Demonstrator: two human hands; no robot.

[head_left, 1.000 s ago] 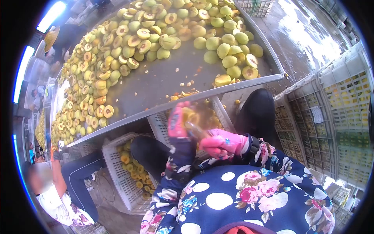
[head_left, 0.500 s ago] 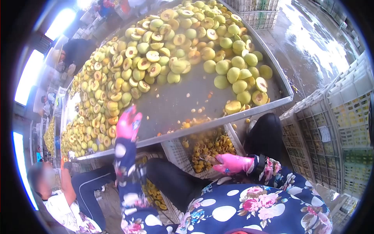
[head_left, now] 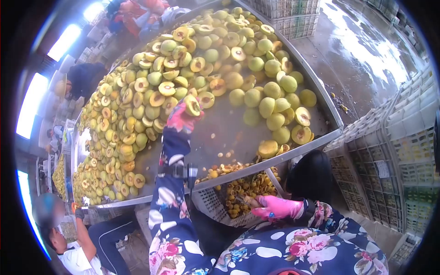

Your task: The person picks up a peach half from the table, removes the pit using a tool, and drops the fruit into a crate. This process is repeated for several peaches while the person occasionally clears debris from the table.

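My left hand, in a pink glove, reaches over the metal table at the edge of the fruit pile. Its fingers are closed on a yellow-green peach half, cut face showing. My right hand, also pink-gloved, is closed low in front of me, above a white crate of yellow-brown scraps. A thin piece sticks out from its fingers, too small to make out. Many peach halves lie heaped on the table, with pits and scraps near its front edge.
Stacked plastic crates stand at my right, and more crates beyond the table. A raised metal rim borders the table. A co-worker sits at my left; other people are at the far side. The floor at right is wet.
My left hand has moved forward and right from the table's front edge and has taken a peach half. My right hand has barely moved. The view has shifted slightly.
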